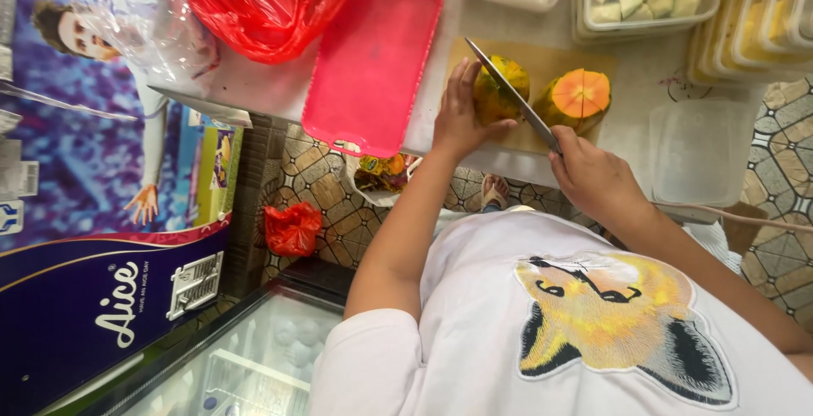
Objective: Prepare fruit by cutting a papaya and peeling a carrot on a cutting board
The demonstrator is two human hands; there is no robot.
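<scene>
Head view: upper centre, two papaya pieces sit on one wooden board (542,65). The left hand (461,115) presses flat on the left piece (500,90); the right hand (597,175) grips one knife (512,94) between it and the right piece (576,99). One pink tray (373,60) lies left.

The papaya half (500,88) under my left hand (460,115) has mottled green and yellow skin; the other half (577,96) shows bright orange flesh. The tray (370,60) is pink, the bag (267,5) red. My shirt (474,331) is white with a yellow, black-edged fox face. The floor (326,187) has brown patterned tiles.
</scene>
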